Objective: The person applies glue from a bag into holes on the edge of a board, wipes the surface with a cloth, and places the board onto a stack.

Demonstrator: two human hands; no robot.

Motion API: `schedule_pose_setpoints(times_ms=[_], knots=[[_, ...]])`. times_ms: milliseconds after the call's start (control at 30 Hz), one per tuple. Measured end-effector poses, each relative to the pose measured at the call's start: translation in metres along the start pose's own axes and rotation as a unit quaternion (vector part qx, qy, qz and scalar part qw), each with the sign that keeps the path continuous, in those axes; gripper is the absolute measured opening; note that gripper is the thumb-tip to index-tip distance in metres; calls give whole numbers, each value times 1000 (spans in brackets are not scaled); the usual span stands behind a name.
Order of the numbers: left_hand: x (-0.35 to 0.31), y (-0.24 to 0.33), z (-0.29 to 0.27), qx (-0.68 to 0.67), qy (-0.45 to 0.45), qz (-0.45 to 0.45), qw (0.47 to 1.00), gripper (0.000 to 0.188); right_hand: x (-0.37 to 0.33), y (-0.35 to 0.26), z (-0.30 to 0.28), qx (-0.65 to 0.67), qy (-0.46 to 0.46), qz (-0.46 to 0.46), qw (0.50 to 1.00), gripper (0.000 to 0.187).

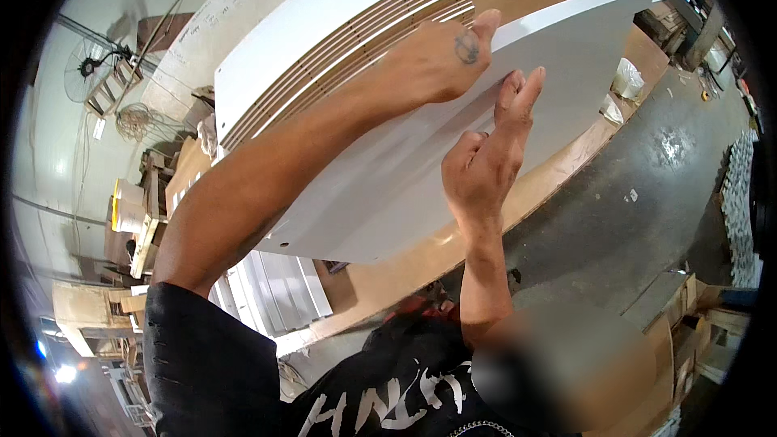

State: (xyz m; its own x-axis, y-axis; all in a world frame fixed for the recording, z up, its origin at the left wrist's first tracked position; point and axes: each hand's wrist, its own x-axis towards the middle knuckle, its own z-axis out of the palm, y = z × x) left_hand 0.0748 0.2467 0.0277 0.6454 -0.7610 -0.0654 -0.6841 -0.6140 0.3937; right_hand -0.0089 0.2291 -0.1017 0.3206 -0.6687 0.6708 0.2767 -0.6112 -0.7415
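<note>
A white bucket [128, 206] with yellow on it stands at the left, beside rough wooden framing [148, 214]; its contents cannot be made out. On the right side of the brown worktable [583, 142] sits a small white plastic bag or tub [628, 79], with a crumpled white scrap [611, 110] just beside it; what the bag or tub holds is also unclear.

The large white panel [558, 89] lies across the middle of the worktable, its broad face tilted toward the person and a small dark hole near its near left corner. The left hand [453, 57] is at the panel's far edge, fingers curled under and mostly hidden, thumb sticking out; I cannot tell whether they grip the edge. The right hand [490, 158] is over the panel's face, two fingers reaching out loosely and the thumb bent, with nothing visible in its grasp; whether it touches the surface is unclear.

Beyond the panel lies a stack of white boards [340, 40] with grooved brown edges, partly blocked from view by the left forearm. White strips [279, 295] lie on the near left of the worktable. A fan [89, 69] and a wire coil [137, 123] are at the far left.
</note>
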Motion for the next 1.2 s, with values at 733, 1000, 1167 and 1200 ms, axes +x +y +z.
schedule_pose_setpoints(times_ms=[733, 1000, 1167, 1200], knots=[[27, -32, 39, 69, 85, 132, 985, 72, -45, 17, -103, 520, 55, 328, 787, 69], [23, -65, 23, -31, 135, 274, 952, 92, -172, 161, -165, 161, 116, 547, 813, 69], [-3, 23, 21, -31, 94, 69, 993, 83, -241, 218, -149, 119, -36, 637, 760, 81], [-10, 30, 16, -30, 91, 61, 994, 82, -241, 219, -136, 129, -24, 636, 760, 83]])
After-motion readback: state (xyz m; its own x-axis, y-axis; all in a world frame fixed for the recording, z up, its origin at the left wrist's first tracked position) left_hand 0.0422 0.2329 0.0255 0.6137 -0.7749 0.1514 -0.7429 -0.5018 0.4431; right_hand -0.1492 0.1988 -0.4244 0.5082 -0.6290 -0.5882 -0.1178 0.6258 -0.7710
